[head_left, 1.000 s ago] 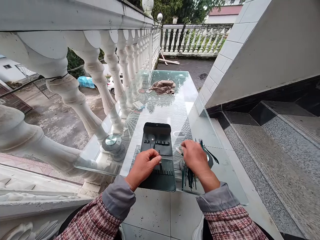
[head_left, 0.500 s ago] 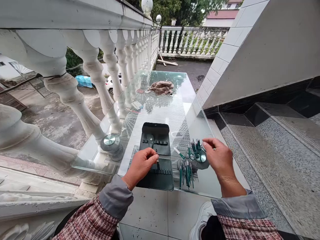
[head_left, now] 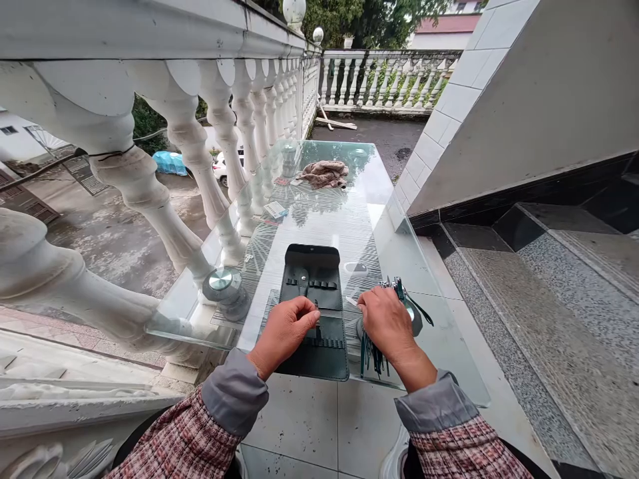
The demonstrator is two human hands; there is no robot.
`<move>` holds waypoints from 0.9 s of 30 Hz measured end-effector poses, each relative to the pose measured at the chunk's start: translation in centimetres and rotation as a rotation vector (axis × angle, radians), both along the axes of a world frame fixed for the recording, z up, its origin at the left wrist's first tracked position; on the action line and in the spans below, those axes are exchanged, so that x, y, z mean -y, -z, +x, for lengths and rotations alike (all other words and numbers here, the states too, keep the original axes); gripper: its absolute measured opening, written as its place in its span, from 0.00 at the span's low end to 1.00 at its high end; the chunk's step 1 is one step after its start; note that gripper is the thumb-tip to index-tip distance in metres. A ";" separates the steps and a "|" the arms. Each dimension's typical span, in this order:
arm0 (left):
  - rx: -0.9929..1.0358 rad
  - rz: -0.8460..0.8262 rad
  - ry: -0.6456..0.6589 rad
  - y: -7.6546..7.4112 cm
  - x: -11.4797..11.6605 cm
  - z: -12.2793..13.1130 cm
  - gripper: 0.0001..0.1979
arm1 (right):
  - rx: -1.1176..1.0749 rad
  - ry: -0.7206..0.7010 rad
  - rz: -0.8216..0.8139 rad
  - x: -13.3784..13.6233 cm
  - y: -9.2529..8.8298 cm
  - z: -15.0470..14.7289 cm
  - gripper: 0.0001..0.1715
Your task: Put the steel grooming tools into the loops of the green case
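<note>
An unfolded dark green case point(head_left: 312, 369) with rows of small loops lies on the glass table. Over its middle, my left hand point(head_left: 284, 329) is closed in a pinch. A small dark piece sits at its fingertips; I cannot make out whether it belongs to the case. My right hand point(head_left: 387, 322) is closed over the pile of small green-handled tools point(head_left: 369, 359), its fingertips beside a pale flat tip point(head_left: 352, 301). What it grips, if anything, is hidden. One green-handled tool point(head_left: 419, 309) sticks out to the right of this hand.
Round metal-topped supports point(head_left: 223, 283) hold up the glass table point(head_left: 344, 226). A crumpled brown cloth point(head_left: 324, 174) and a small card point(head_left: 275, 210) lie farther back. White balusters point(head_left: 174, 159) run along the left; stone steps point(head_left: 539, 299) rise on the right.
My right hand has moved left, from the pile's right side to over the tools, and now covers the scissors. My left hand stays nearly in place above the case.
</note>
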State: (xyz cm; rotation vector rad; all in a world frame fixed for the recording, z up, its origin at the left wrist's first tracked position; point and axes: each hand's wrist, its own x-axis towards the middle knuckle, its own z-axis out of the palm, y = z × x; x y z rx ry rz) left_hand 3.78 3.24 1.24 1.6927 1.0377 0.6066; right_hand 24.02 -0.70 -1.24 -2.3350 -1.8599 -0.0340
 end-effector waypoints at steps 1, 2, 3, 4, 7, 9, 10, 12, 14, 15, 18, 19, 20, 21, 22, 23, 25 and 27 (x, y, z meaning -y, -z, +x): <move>-0.001 0.000 0.002 0.0 0.0 0.0 0.09 | 0.000 -0.002 0.000 0.0 0.1 0.0 0.08; -0.002 0.000 0.002 -0.1 0.0 0.0 0.09 | 0.001 -0.004 -0.001 -0.1 0.1 0.0 0.09; -0.003 -0.001 0.001 -0.1 0.0 0.0 0.09 | 0.001 -0.006 -0.001 -0.1 0.1 -0.1 0.09; -0.003 0.000 -0.001 -0.1 0.0 0.0 0.09 | 0.001 -0.008 -0.002 -0.1 0.2 -0.1 0.09; -0.002 -0.001 -0.003 -0.1 -0.1 0.0 0.09 | -0.001 -0.011 0.000 -0.1 0.3 -0.2 0.09; -0.002 -0.001 -0.001 -0.1 -0.1 0.1 0.09 | -0.005 -0.013 0.005 0.0 0.3 -0.2 0.09; -0.002 -0.001 -0.001 -0.1 -0.1 0.1 0.09 | -0.008 -0.014 0.008 0.0 0.3 -0.2 0.09; -0.004 0.000 0.003 -0.1 0.0 0.2 0.09 | -0.018 -0.016 0.017 0.1 0.4 -0.3 0.08; -0.006 -0.002 0.006 -0.1 0.0 0.2 0.09 | -0.035 -0.020 0.029 0.1 0.4 -0.5 0.08; -0.007 -0.003 0.007 -0.1 0.0 0.2 0.09 | -0.048 -0.023 0.035 0.2 0.4 -0.6 0.08; -0.006 -0.007 0.006 -0.2 0.0 0.1 0.09 | -0.091 -0.020 0.062 0.1 0.0 -0.1 0.09; -0.005 -0.006 0.005 -0.2 0.0 0.1 0.09 | -0.135 0.004 0.098 0.1 -0.1 0.3 0.09; -0.004 -0.005 0.005 -0.2 0.0 0.0 0.09 | -0.203 0.043 0.149 0.1 -0.3 1.0 0.09; -0.002 -0.003 0.004 -0.1 0.0 -0.1 0.09 | -0.313 0.104 0.230 0.1 -0.5 1.7 0.10; -0.001 0.000 0.003 -0.1 0.0 -0.2 0.09 | -0.453 0.174 0.322 0.1 -0.7 2.5 0.11; 0.000 0.002 0.004 -0.1 0.0 -0.3 0.09 | -0.589 0.247 0.395 0.2 -0.9 3.3 0.13; -0.002 0.006 0.007 -0.1 0.0 -0.4 0.10 | -0.816 0.348 0.495 0.3 -1.0 4.7 0.15; -0.005 0.009 0.007 -0.1 0.1 -0.4 0.10 | -1.015 0.386 0.542 0.5 -0.9 5.5 0.17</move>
